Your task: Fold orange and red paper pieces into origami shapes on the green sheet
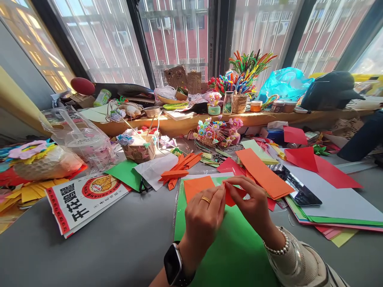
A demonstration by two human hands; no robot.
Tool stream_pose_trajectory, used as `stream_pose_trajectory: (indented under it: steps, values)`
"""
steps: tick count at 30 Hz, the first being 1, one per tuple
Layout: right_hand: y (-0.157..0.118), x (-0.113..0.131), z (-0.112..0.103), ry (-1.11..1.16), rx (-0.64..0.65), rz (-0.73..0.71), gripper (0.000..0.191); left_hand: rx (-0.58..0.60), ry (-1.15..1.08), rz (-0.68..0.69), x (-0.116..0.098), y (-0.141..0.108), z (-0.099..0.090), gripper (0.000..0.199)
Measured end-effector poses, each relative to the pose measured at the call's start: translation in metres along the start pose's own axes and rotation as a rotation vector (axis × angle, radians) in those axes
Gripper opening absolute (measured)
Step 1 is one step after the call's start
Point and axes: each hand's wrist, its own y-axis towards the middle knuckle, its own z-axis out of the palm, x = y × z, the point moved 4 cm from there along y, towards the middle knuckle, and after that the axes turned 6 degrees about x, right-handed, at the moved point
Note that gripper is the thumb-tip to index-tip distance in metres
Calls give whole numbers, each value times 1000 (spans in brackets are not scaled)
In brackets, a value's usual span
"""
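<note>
My left hand, with a gold ring and a smartwatch, is closed, its fingertips pinching a piece of red-orange paper. From the other side my right hand, wearing a bead bracelet, pinches the same paper between thumb and fingers. The fingertips of both hands meet at its upper edge, and the hands cover part of it. Below them lies a green sheet. A flat orange paper rests on it behind my left hand. Orange folded strips are piled farther back on the left.
Right of my hands lie orange sheets, a phone, red paper and a stack of white paper. To the left are a printed paper bag and a plastic drink cup. Small craft flowers stand behind.
</note>
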Motion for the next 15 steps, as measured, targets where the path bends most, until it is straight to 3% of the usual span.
stream_pose_trajectory:
  steps: [3,6,11,15]
  values:
    - [0,0,-1,23,12,22,8,-8,-2,0,-1,0,0,16]
    - [2,-2,-1,72,62,77,11,21,-125,-106,8,3,-2,13]
    - [4,-16,8,204,299,276,20,310,-354,-415,37,8,4,10]
    - [3,-23,12,158,317,308,17,440,-298,-444,43,6,10,8]
